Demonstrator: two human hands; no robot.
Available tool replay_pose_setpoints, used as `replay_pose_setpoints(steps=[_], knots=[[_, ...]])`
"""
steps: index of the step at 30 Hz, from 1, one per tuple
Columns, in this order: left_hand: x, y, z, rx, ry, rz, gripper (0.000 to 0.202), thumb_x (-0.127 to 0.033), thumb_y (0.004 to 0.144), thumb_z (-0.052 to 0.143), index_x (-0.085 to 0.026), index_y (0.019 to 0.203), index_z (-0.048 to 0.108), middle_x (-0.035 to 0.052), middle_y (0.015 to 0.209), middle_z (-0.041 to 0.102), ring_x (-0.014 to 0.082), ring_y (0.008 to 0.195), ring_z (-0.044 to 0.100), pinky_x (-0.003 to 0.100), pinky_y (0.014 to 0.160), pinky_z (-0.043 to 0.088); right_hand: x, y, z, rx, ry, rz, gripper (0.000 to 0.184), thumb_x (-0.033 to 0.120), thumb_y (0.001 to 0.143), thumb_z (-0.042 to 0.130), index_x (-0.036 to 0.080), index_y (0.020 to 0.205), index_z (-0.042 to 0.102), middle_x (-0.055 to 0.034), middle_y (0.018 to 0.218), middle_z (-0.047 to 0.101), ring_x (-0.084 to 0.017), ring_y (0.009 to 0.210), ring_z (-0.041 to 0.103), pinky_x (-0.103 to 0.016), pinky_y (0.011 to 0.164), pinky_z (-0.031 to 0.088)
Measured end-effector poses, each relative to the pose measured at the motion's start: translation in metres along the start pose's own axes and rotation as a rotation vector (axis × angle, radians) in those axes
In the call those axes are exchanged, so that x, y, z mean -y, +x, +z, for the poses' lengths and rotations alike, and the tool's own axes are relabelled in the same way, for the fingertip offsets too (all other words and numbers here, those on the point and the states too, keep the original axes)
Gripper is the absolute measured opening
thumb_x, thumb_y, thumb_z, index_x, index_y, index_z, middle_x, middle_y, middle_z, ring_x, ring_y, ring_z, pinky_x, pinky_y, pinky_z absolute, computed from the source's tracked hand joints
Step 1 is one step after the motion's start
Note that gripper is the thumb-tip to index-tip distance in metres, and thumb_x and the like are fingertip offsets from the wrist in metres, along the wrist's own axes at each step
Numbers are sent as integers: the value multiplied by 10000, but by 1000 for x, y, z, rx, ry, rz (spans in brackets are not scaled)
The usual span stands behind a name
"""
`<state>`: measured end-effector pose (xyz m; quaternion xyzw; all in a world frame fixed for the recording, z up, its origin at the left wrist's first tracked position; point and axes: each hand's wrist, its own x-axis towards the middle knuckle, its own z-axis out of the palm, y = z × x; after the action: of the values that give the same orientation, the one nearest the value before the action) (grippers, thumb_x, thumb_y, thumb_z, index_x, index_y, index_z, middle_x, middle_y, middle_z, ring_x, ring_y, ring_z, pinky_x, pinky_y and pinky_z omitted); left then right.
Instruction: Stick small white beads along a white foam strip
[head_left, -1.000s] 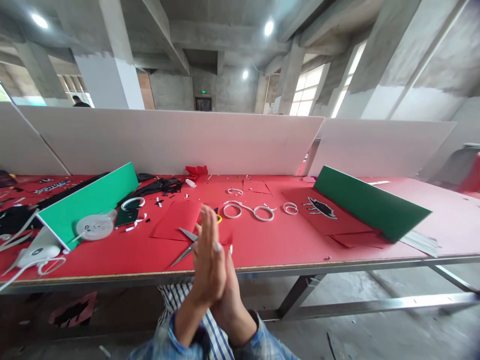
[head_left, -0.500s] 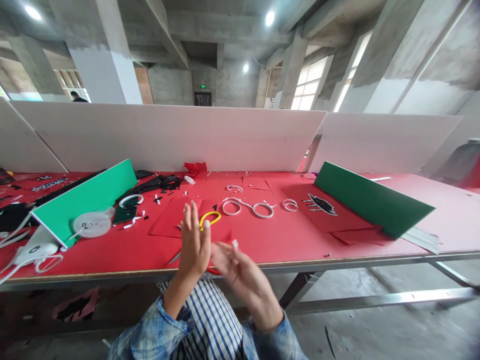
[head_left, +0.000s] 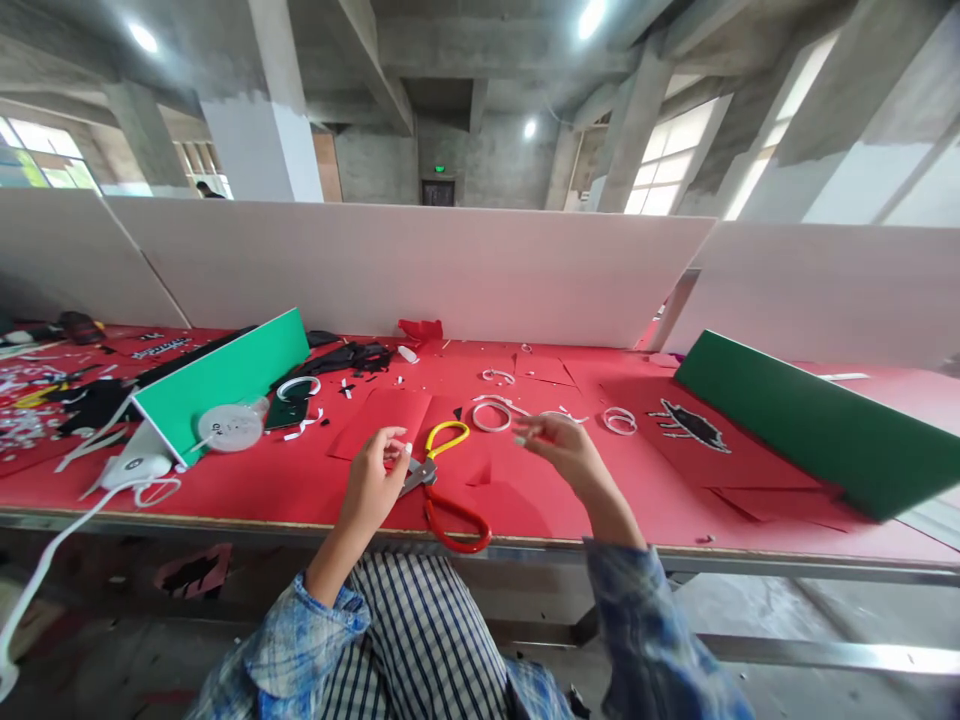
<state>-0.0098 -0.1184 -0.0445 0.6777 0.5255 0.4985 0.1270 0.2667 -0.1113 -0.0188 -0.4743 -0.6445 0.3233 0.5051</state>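
My left hand (head_left: 373, 478) hovers low over the red table (head_left: 247, 495), its fingers loosely bent and apart, right beside the blades of a pair of scissors (head_left: 442, 490) with one yellow and one red handle. I see nothing held in it. My right hand (head_left: 564, 448) is raised a little above the red paper sheets (head_left: 390, 415), fingers loosely spread and empty, close to several white paper rings (head_left: 491, 415). Both sleeves are blue plaid.
A green board (head_left: 225, 380) leans at the left beside a white round tape holder (head_left: 231, 427) and a white corded device (head_left: 135, 468). Another green board (head_left: 810, 425) lies at the right near a black cut-out (head_left: 694, 425). White partition panels (head_left: 450, 270) stand behind. Black scraps (head_left: 352, 358) lie at the back.
My hands were pressed palm to palm, then came apart. Both now reach out over the table, the left beside the scissors, the right toward the white rings. The camera has shifted left.
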Motion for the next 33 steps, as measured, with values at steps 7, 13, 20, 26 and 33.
replay_pose_setpoints(steps=[7,13,20,26,33], knots=[[12,16,-8,67,58,-21,278,-354,840,468,-152,993,581,73,805,668,173,716,653,289,652,549,-19,87,14,70,-300,-13,106,160,683,669,144,785,646,-28,634,640,-178,620,618,-294,603,489],[29,46,-23,203,120,23,255,-360,839,492,-176,970,611,75,855,691,200,779,667,321,695,544,-59,80,13,140,-500,-100,241,192,601,793,203,830,718,-98,901,675,-292,928,611,-453,862,452],[23,76,-1,349,94,142,261,-362,865,484,-188,1000,624,80,969,647,200,855,664,342,775,544,-76,74,22,30,-509,-255,119,170,796,610,188,696,671,-143,1111,625,-361,1244,435,-591,1017,296],[6,101,35,358,-115,317,741,-510,812,594,-218,1415,279,194,1399,397,292,1227,505,443,957,478,-27,81,52,36,-351,-426,130,258,922,454,206,926,573,-61,864,682,-188,824,663,-307,716,519],[11,120,50,104,-266,575,512,-420,846,593,-232,1302,458,137,1256,539,253,1185,524,423,951,492,-16,81,97,-51,-260,-535,173,227,906,476,183,812,614,-40,703,666,-150,598,621,-238,560,476]])
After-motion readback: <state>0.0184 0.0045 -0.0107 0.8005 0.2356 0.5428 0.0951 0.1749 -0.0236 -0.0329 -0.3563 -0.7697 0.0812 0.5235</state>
